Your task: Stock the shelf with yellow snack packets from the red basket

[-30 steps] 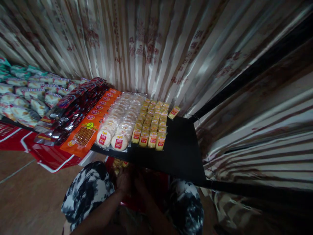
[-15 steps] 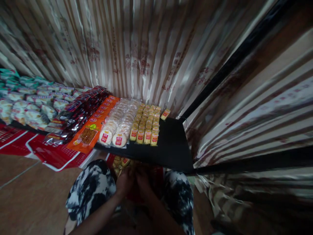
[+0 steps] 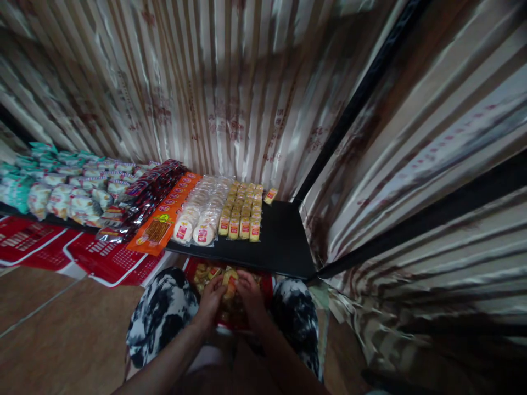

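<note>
Raised since half a second ago, my left hand and right hand pinch a yellow pack between them, over the red basket. Beyond, on the black shelf, yellow rows lie beside round crackers.

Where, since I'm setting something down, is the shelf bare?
Bare: the right end of the shelf, between the yellow snacks and the curtain, in front of one stray pack; also a strip before those snacks. Crowded: leftward from the round crackers, and the basket.
</note>
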`<state>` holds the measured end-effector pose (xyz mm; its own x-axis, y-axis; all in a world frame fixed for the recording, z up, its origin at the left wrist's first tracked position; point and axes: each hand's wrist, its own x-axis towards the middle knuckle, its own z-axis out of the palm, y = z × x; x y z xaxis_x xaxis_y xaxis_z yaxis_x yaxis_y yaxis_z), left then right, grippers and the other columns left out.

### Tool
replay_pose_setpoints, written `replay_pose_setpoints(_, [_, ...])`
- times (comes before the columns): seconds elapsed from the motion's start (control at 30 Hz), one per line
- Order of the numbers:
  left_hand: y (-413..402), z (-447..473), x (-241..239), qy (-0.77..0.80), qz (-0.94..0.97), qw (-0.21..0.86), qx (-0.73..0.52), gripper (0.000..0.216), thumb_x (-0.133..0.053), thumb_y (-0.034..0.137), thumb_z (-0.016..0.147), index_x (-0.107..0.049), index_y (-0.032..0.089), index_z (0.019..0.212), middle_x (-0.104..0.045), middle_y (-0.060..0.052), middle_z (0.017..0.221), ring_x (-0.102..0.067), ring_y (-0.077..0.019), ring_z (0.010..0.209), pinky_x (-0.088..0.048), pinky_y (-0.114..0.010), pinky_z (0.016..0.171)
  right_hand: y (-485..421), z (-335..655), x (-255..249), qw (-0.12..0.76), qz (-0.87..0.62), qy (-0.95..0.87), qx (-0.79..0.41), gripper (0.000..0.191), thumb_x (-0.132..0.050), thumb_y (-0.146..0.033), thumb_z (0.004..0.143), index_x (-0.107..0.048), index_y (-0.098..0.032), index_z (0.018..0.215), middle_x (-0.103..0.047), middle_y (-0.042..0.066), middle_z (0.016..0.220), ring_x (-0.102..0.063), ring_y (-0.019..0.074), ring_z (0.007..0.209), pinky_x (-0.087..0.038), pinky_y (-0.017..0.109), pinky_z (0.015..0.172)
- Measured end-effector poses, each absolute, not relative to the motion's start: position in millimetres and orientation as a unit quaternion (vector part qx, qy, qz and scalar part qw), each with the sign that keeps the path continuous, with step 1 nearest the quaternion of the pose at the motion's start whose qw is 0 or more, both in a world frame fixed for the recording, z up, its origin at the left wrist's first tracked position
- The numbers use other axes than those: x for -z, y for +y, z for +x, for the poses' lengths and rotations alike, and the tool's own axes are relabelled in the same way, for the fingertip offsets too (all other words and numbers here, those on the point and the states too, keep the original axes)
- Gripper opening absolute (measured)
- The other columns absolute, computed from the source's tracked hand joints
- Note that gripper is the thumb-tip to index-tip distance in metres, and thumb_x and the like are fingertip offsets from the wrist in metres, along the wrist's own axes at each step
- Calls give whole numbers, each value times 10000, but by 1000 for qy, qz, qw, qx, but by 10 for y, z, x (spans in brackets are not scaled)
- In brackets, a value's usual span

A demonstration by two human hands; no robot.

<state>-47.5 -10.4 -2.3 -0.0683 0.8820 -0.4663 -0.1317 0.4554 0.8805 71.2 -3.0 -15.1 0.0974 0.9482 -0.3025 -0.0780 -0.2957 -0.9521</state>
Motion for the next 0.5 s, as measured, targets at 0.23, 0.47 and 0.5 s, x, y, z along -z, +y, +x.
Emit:
replay_pose_setpoints(0.23, [-31, -529, -347, 541, 322, 653, -421, 283, -533, 294, 562, -576, 166, 811, -625, -3, 694, -583, -160, 668, -447, -263, 629, -58, 882, -42, 447, -591, -492, -456, 465, -597, -341, 633, -591, -198, 1075, -612, 94, 1086, -607, 218, 913, -512, 320, 717])
replay_pose_setpoints(0.47, [85, -630, -611, 507, 445, 682, -284, 273, -553, 290, 507, -641, 144, 721, -637, -19, 730, -565, -200, 754, -416, -291, 703, -81, 1119, -514, 259, -529, -690, -421, 607, -601, -225, 655, -500, -249, 1253, -583, 43, 1203, -514, 220, 1094, -391, 355, 938])
replay_pose_setpoints(0.5, [104, -631, -650, 505, 457, 678, -277, 275, -564, 306, 515, -642, 143, 723, -635, -19, 726, -562, -200, 753, -411, -292, 705, -73, 1124, -551, 252, -523, -690, -432, 585, -592, -226, 670, -505, -247, 1248, -581, 43, 1208, -535, 214, 1064, -408, 342, 913])
